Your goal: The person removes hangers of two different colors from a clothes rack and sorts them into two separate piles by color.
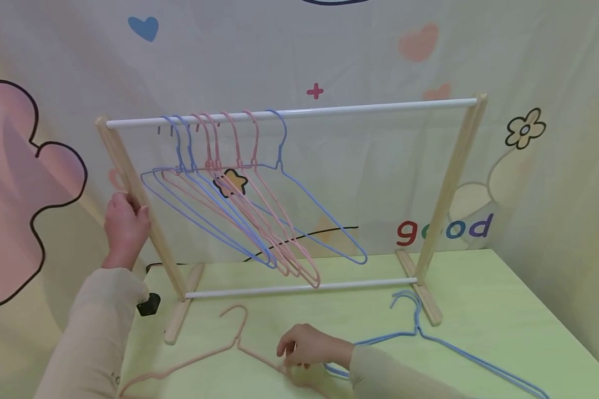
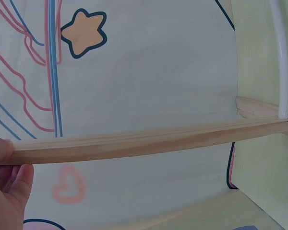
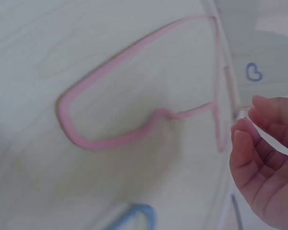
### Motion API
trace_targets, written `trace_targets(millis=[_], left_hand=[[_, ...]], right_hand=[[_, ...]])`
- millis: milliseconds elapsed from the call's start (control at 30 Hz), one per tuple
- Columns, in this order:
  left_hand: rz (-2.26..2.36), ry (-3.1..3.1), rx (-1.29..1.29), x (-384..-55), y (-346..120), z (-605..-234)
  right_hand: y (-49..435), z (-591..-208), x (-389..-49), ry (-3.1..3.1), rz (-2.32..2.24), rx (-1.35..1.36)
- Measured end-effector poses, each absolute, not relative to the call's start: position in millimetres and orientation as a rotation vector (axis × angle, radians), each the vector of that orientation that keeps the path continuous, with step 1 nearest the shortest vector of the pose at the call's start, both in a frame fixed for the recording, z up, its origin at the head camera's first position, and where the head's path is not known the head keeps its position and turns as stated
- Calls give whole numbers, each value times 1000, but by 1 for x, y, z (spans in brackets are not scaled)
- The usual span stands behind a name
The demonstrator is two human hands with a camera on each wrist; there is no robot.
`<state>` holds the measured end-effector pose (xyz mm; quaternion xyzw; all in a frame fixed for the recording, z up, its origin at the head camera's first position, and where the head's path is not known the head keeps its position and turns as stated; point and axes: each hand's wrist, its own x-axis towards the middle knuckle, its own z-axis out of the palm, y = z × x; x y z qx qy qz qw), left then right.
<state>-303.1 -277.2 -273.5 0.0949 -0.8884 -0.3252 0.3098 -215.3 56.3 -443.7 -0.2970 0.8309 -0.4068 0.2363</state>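
Pink hanger (image 1: 238, 339), lying flat on the table with its hook pointing away from the person. The right hand (image 1: 306, 348) is over the hanger's sloping arm, to the right of the hook; its fingers are loosely bent, with nothing visible in their grasp. The right wrist view is blurred, so whether the fingertips touch the wire is hard to say. The left hand (image 1: 127, 226) grips the left wooden post (image 1: 161, 244) of a clothes rack around mid-height, thumb on one side and fingers on the other.

Just beyond the right hand, two blue hangers (image 1: 417, 328) lie stacked on the pale green table (image 1: 489, 299), partly hidden by the wrist. Behind both stands the rack, its top rail (image 1: 354, 109) white, with a right wooden post (image 1: 446, 199) and a white lower bar (image 1: 359, 284). Seven hangers crowd the left and middle of the rail: two blue at the left, then four pink hangers (image 1: 257, 136), then a single blue hanger (image 1: 280, 160). At the back, a pale curtain (image 1: 369, 61) carries hearts, flowers and the word "good".
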Motion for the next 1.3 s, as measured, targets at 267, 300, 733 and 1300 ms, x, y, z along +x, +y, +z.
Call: trace_targets(millis=[267, 300, 733, 1300], left_hand=[[-866, -2366, 255, -303, -281, -274], [-866, -2364, 255, -303, -281, -274], [-857, -2377, 252, -303, -282, -276], [-861, -2354, 260, -303, -277, -273]], right_hand=[[85, -379, -207, 2245, -1015, -1003], [90, -370, -206, 2236, -1001, -1026], [143, -261, -211, 2185, -1116, -1081], [144, -232, -267, 2585, -1612, -706]])
